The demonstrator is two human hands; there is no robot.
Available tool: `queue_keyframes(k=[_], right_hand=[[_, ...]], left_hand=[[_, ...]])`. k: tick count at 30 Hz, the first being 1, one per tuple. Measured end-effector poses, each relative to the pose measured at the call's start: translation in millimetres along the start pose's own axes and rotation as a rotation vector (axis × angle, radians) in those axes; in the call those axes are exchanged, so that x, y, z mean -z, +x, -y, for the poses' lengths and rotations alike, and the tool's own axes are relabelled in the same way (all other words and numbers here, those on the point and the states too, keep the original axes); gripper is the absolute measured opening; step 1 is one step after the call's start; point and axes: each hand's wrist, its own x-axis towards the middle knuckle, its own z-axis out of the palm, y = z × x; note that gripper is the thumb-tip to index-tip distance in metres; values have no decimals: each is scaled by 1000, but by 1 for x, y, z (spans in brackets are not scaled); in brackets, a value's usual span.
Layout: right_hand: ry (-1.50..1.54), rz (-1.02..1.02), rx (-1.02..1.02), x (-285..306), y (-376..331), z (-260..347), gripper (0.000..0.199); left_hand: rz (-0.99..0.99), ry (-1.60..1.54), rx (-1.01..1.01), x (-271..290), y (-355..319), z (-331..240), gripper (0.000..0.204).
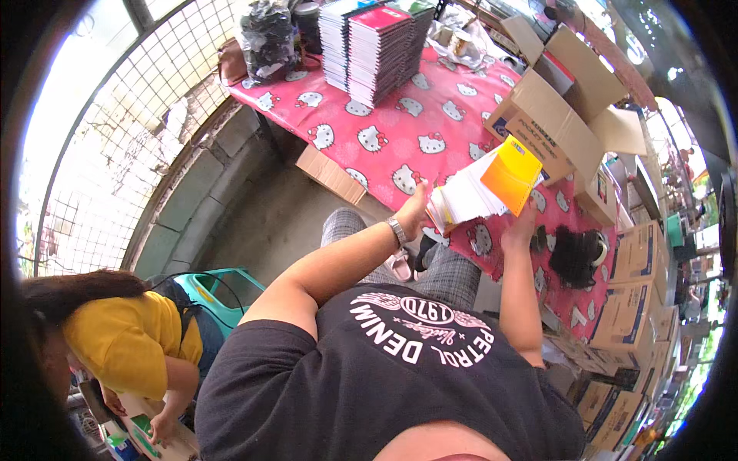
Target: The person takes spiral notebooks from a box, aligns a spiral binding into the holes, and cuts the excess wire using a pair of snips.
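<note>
Black cotton of the person's shirt [384, 384] filled the near edge, both bare forearms rising from it toward a table. At lower left, well apart, another person in a yellow top [123, 338] bent over something on the floor beside a teal plastic stool [219, 292].

The left hand [415, 211], a watch [397, 230] on its wrist, was closed on the near end of a fanned stack of thin booklets [469, 196], white page edges showing. The right hand [519, 230] gripped the same stack from below at its other end, where an orange-yellow cover [511, 173] faced up. The stack was held just above the table's near edge, over a pink cloth with a white cat pattern [407, 123].

Just right of the hands lay a black bundle [573, 257] on the cloth. Behind the stack stood an open cardboard box [553, 115]. Farther back, two tall piles of notebooks [377, 50] sat on the cloth, with a dark plastic bag [269, 34] beside them. More cardboard cartons [634, 307] were stacked along the right.
</note>
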Motion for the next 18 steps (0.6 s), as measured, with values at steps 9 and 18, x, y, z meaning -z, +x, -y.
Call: queue_keyframes(k=[9,18], right_hand=[[-86,278,-327,-2,26,-40,48],[-52,229,-282,10,12,-51,47]], left_hand=[[36,67,16,-23,9,7,81],[42,32,76,-49,13,-16,72]])
